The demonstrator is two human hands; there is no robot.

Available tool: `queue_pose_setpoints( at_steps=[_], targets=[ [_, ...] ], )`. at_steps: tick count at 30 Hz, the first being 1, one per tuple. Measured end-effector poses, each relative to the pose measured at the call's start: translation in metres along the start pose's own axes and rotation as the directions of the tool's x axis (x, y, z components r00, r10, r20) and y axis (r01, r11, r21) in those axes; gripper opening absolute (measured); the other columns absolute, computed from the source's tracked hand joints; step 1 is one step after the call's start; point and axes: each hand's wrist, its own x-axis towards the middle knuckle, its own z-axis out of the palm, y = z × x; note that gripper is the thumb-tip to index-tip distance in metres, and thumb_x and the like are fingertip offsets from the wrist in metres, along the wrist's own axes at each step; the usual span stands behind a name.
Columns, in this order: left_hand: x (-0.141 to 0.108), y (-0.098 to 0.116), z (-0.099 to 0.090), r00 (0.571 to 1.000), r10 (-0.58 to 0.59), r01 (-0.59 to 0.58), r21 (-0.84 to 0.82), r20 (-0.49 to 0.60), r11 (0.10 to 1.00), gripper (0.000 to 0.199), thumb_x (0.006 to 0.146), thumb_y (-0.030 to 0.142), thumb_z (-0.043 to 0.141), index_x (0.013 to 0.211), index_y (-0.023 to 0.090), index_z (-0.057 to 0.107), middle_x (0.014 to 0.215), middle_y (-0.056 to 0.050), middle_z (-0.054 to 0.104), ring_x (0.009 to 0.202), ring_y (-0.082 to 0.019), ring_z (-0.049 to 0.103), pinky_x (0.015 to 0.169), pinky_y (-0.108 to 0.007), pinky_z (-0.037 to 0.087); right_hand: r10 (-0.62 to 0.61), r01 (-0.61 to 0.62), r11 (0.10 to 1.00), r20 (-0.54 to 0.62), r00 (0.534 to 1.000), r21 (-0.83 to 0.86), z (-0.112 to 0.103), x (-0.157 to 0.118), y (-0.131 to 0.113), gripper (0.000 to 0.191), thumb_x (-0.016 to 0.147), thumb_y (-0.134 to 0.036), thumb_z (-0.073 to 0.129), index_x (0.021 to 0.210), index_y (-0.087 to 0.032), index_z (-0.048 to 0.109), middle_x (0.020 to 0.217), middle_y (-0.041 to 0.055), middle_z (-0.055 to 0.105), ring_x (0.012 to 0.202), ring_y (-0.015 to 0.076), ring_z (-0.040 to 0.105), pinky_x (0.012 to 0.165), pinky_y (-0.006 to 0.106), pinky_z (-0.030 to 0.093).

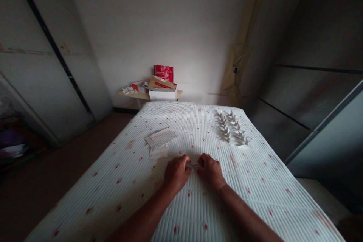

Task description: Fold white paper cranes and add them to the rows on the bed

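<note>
White ribbed bedding with red flecks (195, 211) stretches across the head view. Both forearms (150, 208) angle inward over it, bringing the left hand (176, 172) and right hand (210, 171) close together, curled, knuckles up. Each grip pinches one end of a small, pale, folded paper piece (194, 166), which spans the narrow gap between them, nearer than the flat printed paper sheets (161, 138).
</note>
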Motion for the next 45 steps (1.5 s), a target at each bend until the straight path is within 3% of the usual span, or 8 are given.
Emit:
queue_pose_setpoints(
  at_steps=[6, 12, 17, 25, 28, 32, 38, 45],
  targets=[
    [-0.001, 0.002, 0.0, 1.0, 0.011, -0.011, 0.005, 0.01, 1.0, 0.014, 0.073, 0.014, 0.057, 0.084, 0.022, 0.06, 0.079, 0.002, 0.064, 0.077, -0.014, 0.057, 0.07, -0.024, 0.036, -0.168, 0.153, 0.961, 0.044, 0.985, 0.229, -0.007, 0.011, 0.016, 0.023, 0.072, -0.01, 0.05, 0.084, -0.02, 0.066, 0.089, 0.0032, 0.063, 0.08, 0.013, 0.06, 0.071, 0.021, 0.041],
    [-0.002, 0.002, 0.0, 1.0, 0.01, -0.01, -0.021, -0.01, 1.0, 0.01, 0.073, 0.015, 0.058, 0.079, 0.021, 0.062, 0.076, 0.002, 0.064, 0.075, -0.013, 0.056, 0.068, -0.024, 0.035, -0.174, 0.166, 0.984, 0.131, 0.976, 0.066, -0.014, 0.021, 0.008, 0.018, 0.077, -0.019, 0.052, 0.075, -0.021, 0.07, 0.08, 0.0023, 0.065, 0.074, 0.013, 0.06, 0.064, 0.02, 0.04],
    [-0.002, 0.0, 0.002, 0.999, 0.013, -0.015, -0.042, -0.032, 0.999, 0.007, 0.073, 0.015, 0.059, 0.077, 0.021, 0.061, 0.075, 0.002, 0.063, 0.073, -0.013, 0.055, 0.068, -0.024, 0.035, -0.222, 0.231, 0.972, 0.173, 0.96, -0.032, -0.011, 0.02, -0.001, 0.018, 0.073, -0.016, 0.055, 0.075, -0.024, 0.07, 0.08, 0.0, 0.066, 0.076, 0.0131, 0.06, 0.066, 0.02, 0.039],
    [-0.001, -0.001, 0.002, 1.0, 0.019, -0.02, -0.048, -0.024, 0.999, 0.009, 0.074, 0.014, 0.056, 0.07, 0.019, 0.061, 0.072, 0.002, 0.061, 0.072, -0.012, 0.054, 0.066, -0.023, 0.035, -0.133, 0.153, 0.985, 0.217, 0.967, -0.079, -0.011, 0.025, -0.009, 0.018, 0.067, -0.013, 0.054, 0.071, -0.023, 0.069, 0.077, 0.0001, 0.068, 0.071, 0.014, 0.061, 0.059, 0.021, 0.036],
    [0.0, -0.002, 0.003, 0.999, 0.011, -0.013, -0.045, -0.041, 0.999, 0.011, 0.07, 0.011, 0.058, 0.076, 0.02, 0.061, 0.077, 0.001, 0.061, 0.077, -0.013, 0.054, 0.07, -0.024, 0.037, -0.15, 0.169, 0.983, 0.207, 0.967, -0.074, -0.012, 0.025, -0.009, 0.017, 0.068, -0.013, 0.054, 0.071, -0.022, 0.069, 0.075, -0.0005, 0.067, 0.069, 0.0132, 0.06, 0.057, 0.02, 0.035],
    [0.001, -0.004, 0.004, 0.996, 0.042, -0.047, -0.054, -0.085, 0.997, 0.017, 0.069, 0.012, 0.061, 0.083, 0.021, 0.062, 0.088, -0.002, 0.06, 0.091, -0.017, 0.053, 0.079, -0.028, 0.039, -0.279, 0.284, 0.959, 0.152, 0.948, -0.014, -0.012, 0.018, -0.005, 0.018, 0.071, -0.01, 0.052, 0.072, -0.02, 0.067, 0.076, -0.0004, 0.065, 0.069, 0.0109, 0.057, 0.06, 0.019, 0.036],
    [0.001, -0.005, 0.004, 0.993, 0.075, -0.081, -0.065, -0.092, 0.995, 0.01, 0.07, 0.011, 0.06, 0.073, 0.02, 0.061, 0.08, 0.0, 0.058, 0.085, -0.015, 0.053, 0.079, -0.027, 0.039, -0.447, 0.446, 0.894, 0.04, 0.894, 0.041, -0.008, 0.009, 0.004, 0.013, 0.072, -0.008, 0.053, 0.07, -0.018, 0.062, 0.073, 0.0012, 0.06, 0.072, 0.013, 0.054, 0.067, 0.022, 0.037],
    [-0.001, -0.003, 0.003, 0.991, 0.086, -0.095, -0.08, -0.105, 0.992, 0.014, 0.068, 0.007, 0.059, 0.072, 0.02, 0.058, 0.076, 0.001, 0.057, 0.08, -0.014, 0.052, 0.074, -0.025, 0.038, -0.52, 0.519, 0.854, 0.007, 0.854, 0.039, -0.009, 0.004, 0.005, 0.013, 0.073, -0.008, 0.055, 0.069, -0.019, 0.06, 0.075, 0.0016, 0.059, 0.076, 0.0151, 0.053, 0.07, 0.025, 0.038]
  ],
)
